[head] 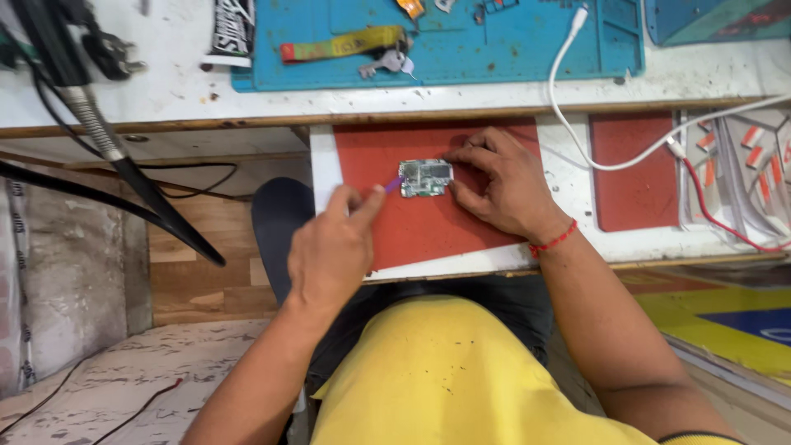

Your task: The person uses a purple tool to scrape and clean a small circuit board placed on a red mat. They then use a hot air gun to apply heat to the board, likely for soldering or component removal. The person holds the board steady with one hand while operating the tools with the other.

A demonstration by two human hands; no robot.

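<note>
At frame centre, right hand [503, 185] pins circuit board [426, 178] on red mat [428, 222]; left hand [334, 247] grip holds purple tool [393, 185].

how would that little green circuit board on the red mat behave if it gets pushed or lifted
The circuit board looks thin and flat, so probably stiff, light and unlikely to roll. The right hand pins its edge, suggesting it slides easily on the red mat. Its exposed components are likely fragile under the purple tool.
</note>
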